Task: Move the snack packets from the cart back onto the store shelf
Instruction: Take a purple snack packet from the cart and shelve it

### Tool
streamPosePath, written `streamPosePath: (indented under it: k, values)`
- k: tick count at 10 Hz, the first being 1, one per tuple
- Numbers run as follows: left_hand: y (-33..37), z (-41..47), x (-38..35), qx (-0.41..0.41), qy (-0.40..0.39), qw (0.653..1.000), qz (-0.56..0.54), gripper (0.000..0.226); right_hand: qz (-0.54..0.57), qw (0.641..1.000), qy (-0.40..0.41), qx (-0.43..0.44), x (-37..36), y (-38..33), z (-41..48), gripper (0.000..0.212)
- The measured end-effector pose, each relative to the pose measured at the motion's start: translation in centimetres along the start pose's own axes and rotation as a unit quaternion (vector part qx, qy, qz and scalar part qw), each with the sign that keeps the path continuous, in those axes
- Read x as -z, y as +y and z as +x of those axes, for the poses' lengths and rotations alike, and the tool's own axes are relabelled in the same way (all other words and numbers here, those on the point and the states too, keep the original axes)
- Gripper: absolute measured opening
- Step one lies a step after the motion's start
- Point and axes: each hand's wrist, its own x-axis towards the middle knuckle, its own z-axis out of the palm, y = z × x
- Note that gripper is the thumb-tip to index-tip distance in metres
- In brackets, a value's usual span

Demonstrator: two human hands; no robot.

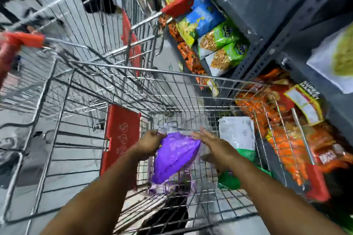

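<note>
Left edge: second wire shopping cart with red handle caps [21,41], not mine, ignoring it. Working cart is the silver wire shopping cart [133,68] with the red plastic child-seat flap [120,139].

Left hand [147,145]: grip clenched on the upper left edge of the glossy purple plastic snack packet [175,156], which is lifted, tilted, above the cart floor. A second purple packet [168,187] seems to lie beneath it; blurred, can't confirm.

Right hand [214,150]: grip released, fingers spread flat, just beside the purple packet's right edge. Touching or not, I can't tell.

Right of that hand: white-and-green snack packet [237,139] leaning on the cart's right wall.

Far right: dark grey metal store shelf [267,17], with orange snack bags [277,120] stocked just outside the wire.

My call for the step: close the right grip on the free edge, lift clear of the rim, then swing right to the shelf. Don't squeeze the middle, probably crushable.
</note>
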Motion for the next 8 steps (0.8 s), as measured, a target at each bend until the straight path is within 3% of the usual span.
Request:
streamPosePath:
  k: [2,3,4,5,6,7,8]
  values:
    - [5.5,-6.6,0.7,0.041,-0.139,0.989,-0.007,0.043,0.157,0.984,0.036,0.070,2.6,-4.5,-4.5,0.062]
    - [9.4,-9.8,0.6,-0.033,-0.144,0.986,-0.077,0.047,0.326,0.940,0.079,0.063,4.5,-6.9,-9.1,0.038]
    - [14.4,-14.6,-2.5,-0.132,-0.284,0.932,-0.180,0.080,0.451,0.851,0.246,0.109,6.9,-7.5,-12.9,0.032]
    - [16.6,-18.7,-7.5,-0.234,-0.358,0.875,-0.225,0.092,0.514,0.754,0.391,0.123,10.6,-7.3,-17.0,0.019]
    - [18.3,-20.1,-13.4,-0.361,-0.152,0.919,-0.038,0.094,0.486,0.688,0.519,0.142,14.3,-6.1,-21.1,0.018]
    - [20.8,-21.1,-19.4,-0.370,-0.096,0.921,0.074,0.050,0.468,0.623,0.610,0.144,17.1,-4.6,-24.5,0.013]
    - [24.9,-22.4,-27.1,-0.301,-0.144,0.943,0.010,0.073,0.421,0.586,0.681,0.128,18.9,-1.9,-26.7,0.013]
